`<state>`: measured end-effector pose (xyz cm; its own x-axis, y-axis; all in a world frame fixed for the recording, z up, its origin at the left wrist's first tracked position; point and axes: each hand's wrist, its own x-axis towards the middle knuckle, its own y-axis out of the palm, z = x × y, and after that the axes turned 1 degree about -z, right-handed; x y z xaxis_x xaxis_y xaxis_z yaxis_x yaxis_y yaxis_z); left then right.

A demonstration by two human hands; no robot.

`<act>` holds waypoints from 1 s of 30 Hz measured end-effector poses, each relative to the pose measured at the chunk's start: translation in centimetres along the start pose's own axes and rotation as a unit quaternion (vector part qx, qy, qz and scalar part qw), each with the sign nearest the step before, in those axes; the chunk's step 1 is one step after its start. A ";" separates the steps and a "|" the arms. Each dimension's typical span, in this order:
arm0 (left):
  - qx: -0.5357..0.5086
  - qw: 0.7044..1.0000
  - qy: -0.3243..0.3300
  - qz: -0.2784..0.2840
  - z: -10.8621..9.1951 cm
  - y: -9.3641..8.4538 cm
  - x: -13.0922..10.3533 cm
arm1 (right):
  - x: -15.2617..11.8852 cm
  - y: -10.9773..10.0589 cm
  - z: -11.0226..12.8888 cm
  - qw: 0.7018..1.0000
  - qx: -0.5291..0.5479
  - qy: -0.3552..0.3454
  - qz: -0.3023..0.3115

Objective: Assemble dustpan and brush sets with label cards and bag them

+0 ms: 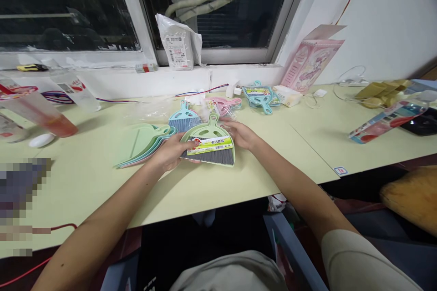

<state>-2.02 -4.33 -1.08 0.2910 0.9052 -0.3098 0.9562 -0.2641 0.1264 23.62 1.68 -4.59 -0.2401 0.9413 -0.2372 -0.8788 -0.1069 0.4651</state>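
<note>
Between my two hands is a light green dustpan and brush set [209, 138], with grey bristles and a yellow-green label across it. My left hand [170, 151] grips its left side, thumb on top near the label. On the other side, my right hand [241, 134] closes round the upper right edge; some of its fingers are hidden behind the set. Left of it lies a stack of dustpans [141, 143], green on top with blue and pink beneath. Just behind are a blue brush [184, 117] and a pink brush set [223, 106] in clear wrap.
Blue packaged sets [261, 96] lie at the back beside a small white box [287, 95]. A pink box [312, 63] leans at the wall. Drink cup [44, 113] and clear bottle [77, 88] stand left; another bottle [387, 120] is at right. A white parcel [180, 45] rests on the sill.
</note>
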 end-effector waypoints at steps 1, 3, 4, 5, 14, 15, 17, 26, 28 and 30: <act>-0.002 1.000 0.000 0.000 0.0 0.1 0.0 | 0.0 0.0 -0.1 1.000 0.006 0.009 0.009; -0.001 1.000 -0.001 -0.005 -0.1 0.1 0.0 | -0.1 0.1 -0.1 1.000 0.006 0.020 0.016; 0.001 1.000 -0.002 -0.011 -0.2 0.1 0.0 | -0.2 0.1 -0.1 1.000 0.003 0.021 0.017; 0.002 1.000 -0.003 -0.016 -0.2 0.0 0.0 | -0.3 0.1 0.0 1.000 -0.002 0.022 0.018; -0.005 0.997 0.033 -0.069 -0.9 -0.3 -0.3 | -0.2 -0.3 0.3 1.000 -0.023 0.006 0.020; -0.004 0.996 0.046 -0.080 -0.9 -0.3 -0.4 | -0.1 -0.3 0.2 1.000 -0.023 0.001 0.012; 0.010 0.994 0.073 -0.076 -0.9 -0.3 -0.5 | 0.0 -0.4 0.2 1.000 -0.024 -0.008 0.002; 0.133 0.983 0.118 -0.044 0.0 0.1 -0.3 | -0.2 -0.3 0.6 1.000 -0.027 -0.008 0.006; 0.131 0.983 0.121 -0.051 -0.1 0.1 -0.3 | -0.3 -0.3 0.6 1.000 -0.027 -0.002 0.005; 0.124 0.983 0.121 -0.056 -0.2 0.1 -0.3 | -0.3 -0.2 0.6 1.000 -0.025 0.002 0.009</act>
<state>-2.06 -4.58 -0.78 0.1952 0.9781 -0.0723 0.9690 -0.2037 -0.1397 24.17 1.59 -4.09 -0.2566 0.9382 -0.2323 -0.8944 -0.1393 0.4251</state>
